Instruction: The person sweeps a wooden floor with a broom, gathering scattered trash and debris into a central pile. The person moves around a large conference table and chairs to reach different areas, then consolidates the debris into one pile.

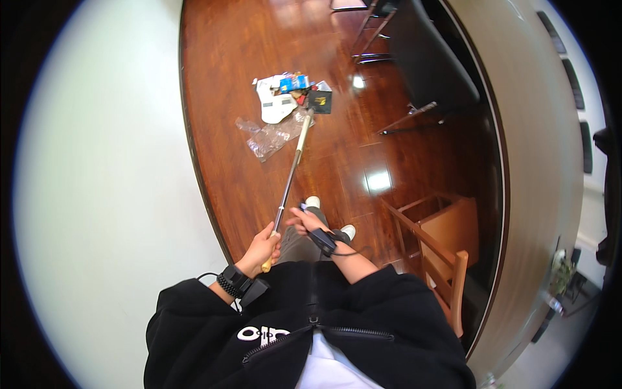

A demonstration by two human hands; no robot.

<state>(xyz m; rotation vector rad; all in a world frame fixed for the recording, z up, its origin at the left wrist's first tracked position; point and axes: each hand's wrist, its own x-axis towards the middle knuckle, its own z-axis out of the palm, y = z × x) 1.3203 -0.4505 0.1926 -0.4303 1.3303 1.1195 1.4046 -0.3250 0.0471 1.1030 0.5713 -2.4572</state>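
My left hand (262, 246) is wrapped round the yellow lower end of a long pole (288, 185), dark in the middle and pale farther up. Its far tip touches or lies just over a pile of litter on the floor; I cannot make out what kind of head it has. Right of the pole, my right hand (303, 221) hovers with fingers apart, slightly blurred. The litter includes a white piece of packaging (275, 109), a blue packet (295, 82), a black square card or box (320, 102) and crumpled clear plastic film (269, 137).
The reddish-brown wooden floor (227, 71) runs between a white surface (110, 162) on the left and a beige wall or panel (518, 162) on the right. Black chairs (431, 58) stand at the upper right, a wooden chair (447, 259) nearer on the right.
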